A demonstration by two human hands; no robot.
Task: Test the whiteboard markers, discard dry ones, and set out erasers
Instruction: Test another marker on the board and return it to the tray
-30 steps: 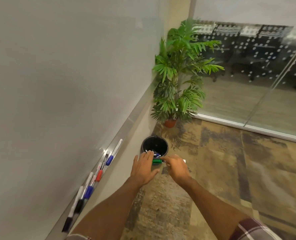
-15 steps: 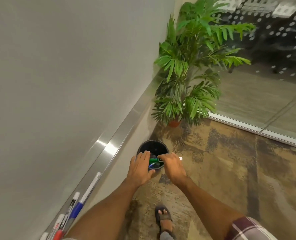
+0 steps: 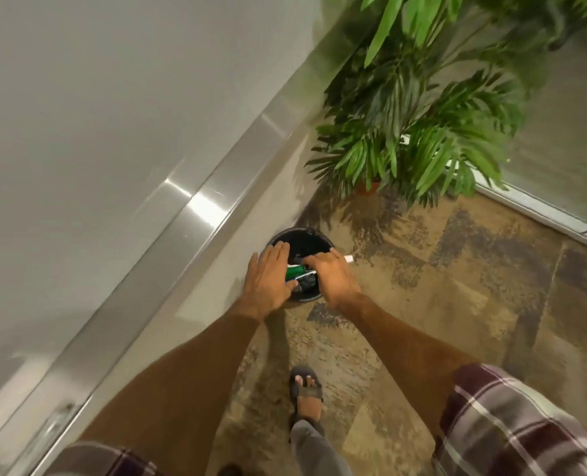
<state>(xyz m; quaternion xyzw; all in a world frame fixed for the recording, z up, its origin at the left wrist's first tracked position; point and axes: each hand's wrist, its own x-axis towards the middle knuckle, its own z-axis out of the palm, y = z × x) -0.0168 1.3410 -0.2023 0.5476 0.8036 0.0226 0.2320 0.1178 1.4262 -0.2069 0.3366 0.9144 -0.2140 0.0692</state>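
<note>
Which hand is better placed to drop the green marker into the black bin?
The right hand. Its fingers are curled round the green marker, which it holds over the black bin. The left hand is flat beside the marker and appears to grip nothing.

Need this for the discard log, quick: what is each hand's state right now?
Left hand: open, fingers straight, over the bin.
Right hand: closed on a marker with a green cap.

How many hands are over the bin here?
2: left hand flat above the round black bin, at its left rim; right hand gripping a green marker above its right side.
</note>
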